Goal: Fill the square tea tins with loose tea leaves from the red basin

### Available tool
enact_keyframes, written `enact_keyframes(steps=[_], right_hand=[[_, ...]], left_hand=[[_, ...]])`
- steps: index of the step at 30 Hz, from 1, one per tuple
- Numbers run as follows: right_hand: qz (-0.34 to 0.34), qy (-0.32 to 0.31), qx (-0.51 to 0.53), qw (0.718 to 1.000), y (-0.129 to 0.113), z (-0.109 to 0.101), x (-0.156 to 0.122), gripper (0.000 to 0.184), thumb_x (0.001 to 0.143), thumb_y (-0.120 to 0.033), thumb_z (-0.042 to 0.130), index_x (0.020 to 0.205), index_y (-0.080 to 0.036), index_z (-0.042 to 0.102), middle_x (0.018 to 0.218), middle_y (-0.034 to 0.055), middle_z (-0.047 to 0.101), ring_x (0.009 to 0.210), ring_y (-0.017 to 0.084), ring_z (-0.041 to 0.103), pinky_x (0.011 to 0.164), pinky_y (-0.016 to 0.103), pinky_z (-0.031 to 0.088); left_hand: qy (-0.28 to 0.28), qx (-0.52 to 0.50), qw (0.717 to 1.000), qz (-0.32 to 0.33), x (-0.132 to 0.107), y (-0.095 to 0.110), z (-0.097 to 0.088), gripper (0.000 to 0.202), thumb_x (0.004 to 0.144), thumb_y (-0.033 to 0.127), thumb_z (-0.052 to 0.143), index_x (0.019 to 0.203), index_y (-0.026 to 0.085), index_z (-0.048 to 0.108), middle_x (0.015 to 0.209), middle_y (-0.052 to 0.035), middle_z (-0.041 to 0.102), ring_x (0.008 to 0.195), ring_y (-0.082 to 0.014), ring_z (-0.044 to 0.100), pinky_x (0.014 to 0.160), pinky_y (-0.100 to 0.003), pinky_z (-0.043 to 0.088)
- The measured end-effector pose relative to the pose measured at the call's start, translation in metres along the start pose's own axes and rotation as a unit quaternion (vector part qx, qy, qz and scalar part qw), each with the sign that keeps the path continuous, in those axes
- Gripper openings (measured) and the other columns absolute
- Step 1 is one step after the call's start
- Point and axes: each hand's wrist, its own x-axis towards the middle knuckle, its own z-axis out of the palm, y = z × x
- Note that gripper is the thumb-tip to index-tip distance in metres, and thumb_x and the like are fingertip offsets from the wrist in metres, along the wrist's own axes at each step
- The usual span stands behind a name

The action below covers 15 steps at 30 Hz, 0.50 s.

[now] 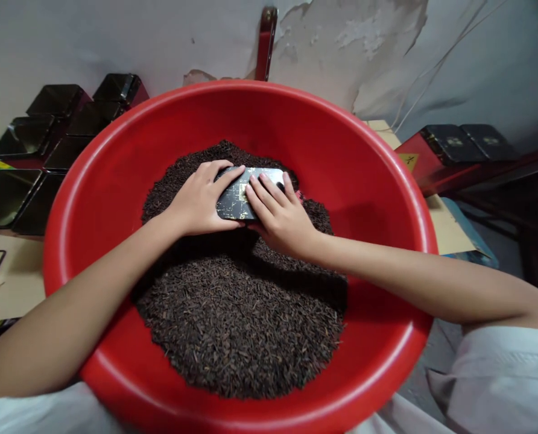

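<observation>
A large red plastic basin (377, 181) sits in front of me, holding a heap of dark loose tea leaves (237, 319). On the far part of the heap lies a small black tin (235, 199) with gold markings. My left hand (201, 202) is wrapped round its left end, fingers over the top. My right hand (280, 214) presses on its right side, fingers laid across the top. Both forearms reach across the basin from the near edge.
Several open black tins (34, 144) stand in rows at the left. Closed black tins (468, 141) rest on red boxes at the right. A peeling grey wall (363, 42) rises behind the basin. Cardboard (450, 229) lies at the right of the basin.
</observation>
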Motion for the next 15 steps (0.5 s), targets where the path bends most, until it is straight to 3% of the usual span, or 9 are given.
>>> enact_keyframes(steps=[2,4,7,10,13,15], right_hand=[[0.027,0.012,-0.003,1.0,-0.015,0.004,-0.006,0.05,0.093,-0.028,0.039,0.139,-0.008,0.04,0.147,0.0186,0.035,0.14,0.036,0.026,0.112,0.069,0.009],[0.007,0.008,-0.002,1.0,-0.028,0.009,-0.016,0.049,0.093,-0.024,0.037,0.139,-0.008,0.041,0.147,0.0184,0.034,0.141,0.036,0.025,0.112,0.069,0.011],[-0.105,-0.016,0.003,0.994,-0.042,0.019,-0.036,0.049,0.09,-0.021,0.039,0.138,-0.01,0.042,0.148,0.017,0.034,0.141,0.032,0.026,0.113,0.062,0.024],[-0.194,0.006,0.053,0.98,-0.044,0.022,-0.043,0.046,0.088,-0.022,0.041,0.134,-0.021,0.046,0.145,0.0105,0.042,0.139,0.027,0.032,0.112,0.059,0.03],[-0.127,0.035,0.1,0.986,-0.029,0.007,-0.027,0.048,0.086,-0.031,0.05,0.134,-0.03,0.044,0.146,0.0054,0.041,0.14,0.026,0.029,0.115,0.062,0.019],[-0.021,0.013,0.093,0.995,-0.008,-0.008,-0.011,0.073,0.078,-0.045,0.063,0.141,-0.024,0.034,0.149,0.0124,0.032,0.142,0.035,0.02,0.114,0.066,0.01]], left_hand=[[-0.006,0.004,1.0,-0.004,0.0,0.0,-0.002,0.09,0.056,0.05,0.076,0.135,0.023,0.042,0.134,-0.014,0.041,0.12,-0.0385,0.039,0.107,-0.057,0.028],[-0.007,0.005,1.0,-0.007,0.0,0.001,-0.003,0.087,0.058,0.046,0.074,0.135,0.023,0.041,0.135,-0.0136,0.041,0.12,-0.0378,0.039,0.107,-0.057,0.029],[-0.012,-0.002,1.0,-0.004,0.0,0.001,-0.003,0.086,0.058,0.042,0.075,0.135,0.025,0.041,0.135,-0.0124,0.041,0.121,-0.0372,0.038,0.107,-0.057,0.029],[-0.013,-0.008,1.0,-0.002,-0.001,0.0,-0.003,0.089,0.057,0.046,0.077,0.136,0.025,0.04,0.136,-0.0121,0.04,0.123,-0.0374,0.037,0.108,-0.057,0.027],[-0.008,-0.011,1.0,-0.001,-0.002,-0.002,0.0,0.088,0.06,0.046,0.076,0.137,0.026,0.039,0.138,-0.0117,0.039,0.124,-0.0365,0.036,0.109,-0.057,0.026],[-0.004,-0.015,1.0,0.003,-0.002,-0.002,0.001,0.092,0.058,0.047,0.078,0.138,0.026,0.037,0.14,-0.0117,0.038,0.126,-0.0369,0.035,0.11,-0.057,0.026]])
